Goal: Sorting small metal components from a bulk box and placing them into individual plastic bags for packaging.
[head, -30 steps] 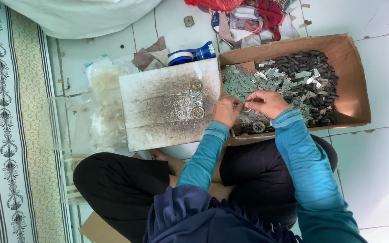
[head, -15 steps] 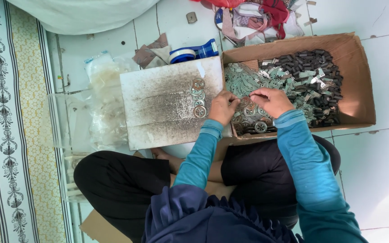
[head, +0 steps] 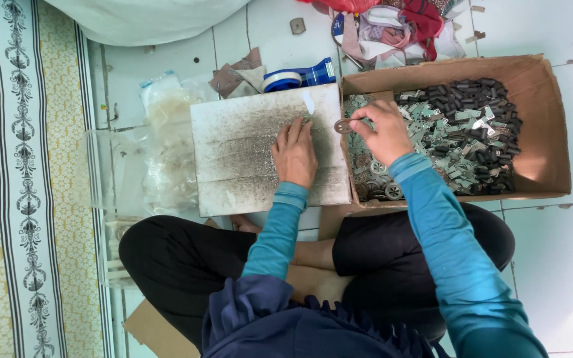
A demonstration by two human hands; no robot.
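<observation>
- Head view, item one: left hand (head: pixel 294 154) lies palm down, fingers spread flat, on a grey speckled board (head: pixel 266 151) resting over the lap; it grips nothing.
- Right hand (head: pixel 382 132), fingers narrowed to a pinch, holds a small round metal ring part (head: pixel 343 126) at the board's 3 o'clock edge, over the rim of the cardboard box (head: pixel 552 132).
- Ring part: apparently a flat washer-like disc, though it is small and its detail is uncertain. Being round, it has no clear long axis; its flat face seems turned up toward the camera.
- Box contents: pale metal tabs (head: pixel 426 129) toward 9 o'clock, dark cylindrical pieces (head: pixel 472 99) toward 1 o'clock, more ring parts (head: pixel 382 182) at 7 o'clock.
- Step in hand, as judged: carrying a picked piece from box to board. Setting it down would call for lowering the pinch onto bare board beside the flat hand, face kept level.
- Surroundings: blue tape dispenser (head: pixel 300 75) at the board's 12 o'clock; clear plastic bags (head: pixel 167 146) at 9 o'clock; patterned mat (head: pixel 21 179) beyond.
</observation>
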